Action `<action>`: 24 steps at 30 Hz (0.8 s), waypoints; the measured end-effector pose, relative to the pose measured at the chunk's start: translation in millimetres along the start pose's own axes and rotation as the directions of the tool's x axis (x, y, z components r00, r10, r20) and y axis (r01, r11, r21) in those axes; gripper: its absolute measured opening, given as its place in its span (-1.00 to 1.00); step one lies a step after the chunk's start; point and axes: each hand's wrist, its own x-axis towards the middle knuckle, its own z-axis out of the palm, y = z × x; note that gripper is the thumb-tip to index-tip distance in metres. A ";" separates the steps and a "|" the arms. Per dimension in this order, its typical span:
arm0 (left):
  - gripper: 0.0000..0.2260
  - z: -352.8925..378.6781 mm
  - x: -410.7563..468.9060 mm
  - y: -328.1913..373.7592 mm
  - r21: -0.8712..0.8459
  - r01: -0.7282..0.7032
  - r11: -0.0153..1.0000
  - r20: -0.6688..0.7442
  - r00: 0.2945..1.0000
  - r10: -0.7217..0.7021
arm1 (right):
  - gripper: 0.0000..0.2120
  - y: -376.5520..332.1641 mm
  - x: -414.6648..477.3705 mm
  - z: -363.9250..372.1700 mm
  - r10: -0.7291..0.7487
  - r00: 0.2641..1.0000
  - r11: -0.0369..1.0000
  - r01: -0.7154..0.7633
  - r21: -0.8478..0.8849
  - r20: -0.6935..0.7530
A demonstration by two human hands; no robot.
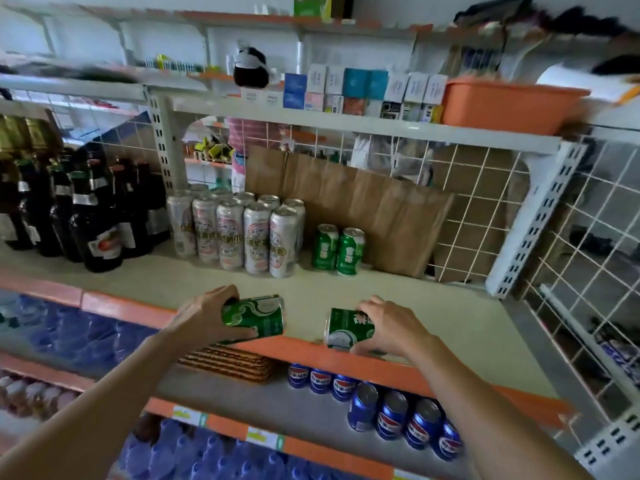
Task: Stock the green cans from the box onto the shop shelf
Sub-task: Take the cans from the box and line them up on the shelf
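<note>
My left hand [204, 315] grips a green can [258, 318] held on its side, just above the front edge of the cream shelf [433, 313]. My right hand [388, 327] grips a second green can [346, 329], also tipped sideways, at the shelf's orange front lip. Two green cans [337, 251] stand upright side by side farther back on the same shelf, right of the silver cans. The box is out of view.
Tall silver cans [239, 230] stand in rows left of the green pair, dark bottles [86, 209] farther left. Brown cardboard [381, 209] leans on the wire grid behind. Blue cola cans [398, 410] fill the shelf below. An orange tub [505, 105] sits on the shelf above.
</note>
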 end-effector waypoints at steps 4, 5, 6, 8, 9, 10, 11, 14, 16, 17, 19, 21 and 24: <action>-0.42 27.5 41.8 40.7 -0.035 -0.013 0.999 0.068 0.998 0.015 | -0.25 59.4 -5.7 1.9 0.060 0.998 0.998 -0.060 0.012 0.004; -0.49 35.2 51.5 51.8 -0.043 -0.015 0.999 0.081 0.997 0.018 | -0.25 74.2 -8.0 2.5 0.076 0.997 0.997 -0.076 0.018 0.005; -0.53 42.5 60.3 62.1 -0.059 -0.020 0.998 0.090 0.996 0.026 | -0.25 88.4 -11.4 3.7 0.092 0.996 0.995 -0.092 0.023 0.011; -0.53 56.4 76.5 80.7 -0.099 -0.041 0.994 0.106 0.993 0.051 | -0.25 114.9 -18.8 6.8 0.121 0.992 0.992 -0.122 0.030 0.029; -0.53 62.7 83.1 88.6 -0.109 -0.051 0.993 0.117 0.991 0.064 | -0.25 127.2 -23.1 9.0 0.140 0.989 0.989 -0.142 0.038 0.040; -0.53 67.7 89.3 97.3 -0.111 -0.060 0.992 0.122 0.990 0.074 | -0.26 138.4 -27.6 10.6 0.158 0.986 0.986 -0.160 0.052 0.047; -0.52 73.5 96.0 104.2 -0.104 -0.068 0.992 0.126 0.989 0.081 | -0.27 148.5 -32.0 11.7 0.174 0.983 0.982 -0.177 0.071 0.051; -0.52 85.7 111.9 127.9 -0.072 -0.108 0.992 0.140 0.983 0.117 | -0.29 172.8 -44.0 12.7 0.214 0.975 0.968 -0.219 0.123 0.051; -0.50 90.6 120.0 143.5 -0.076 -0.124 0.989 0.152 0.979 0.134 | -0.26 183.8 -50.2 12.8 0.227 0.972 0.963 -0.234 0.132 0.068; -0.48 92.5 123.2 150.9 -0.078 -0.126 0.989 0.164 0.977 0.137 | -0.25 187.7 -53.2 12.6 0.234 0.969 0.961 -0.242 0.131 0.074; -0.47 95.6 128.9 163.5 -0.074 -0.139 0.988 0.183 0.972 0.150 | -0.24 192.2 -58.3 13.0 0.244 0.967 0.959 -0.253 0.130 0.079; -0.50 98.5 135.2 170.9 -0.101 -0.152 0.983 0.203 0.964 0.170 | -0.26 193.2 -61.6 13.7 0.249 0.964 0.952 -0.261 0.157 0.089; -0.50 102.0 141.9 174.8 -0.114 -0.202 0.973 0.218 0.950 0.223 | -0.27 191.9 -64.2 13.4 0.269 0.959 0.938 -0.283 0.200 0.093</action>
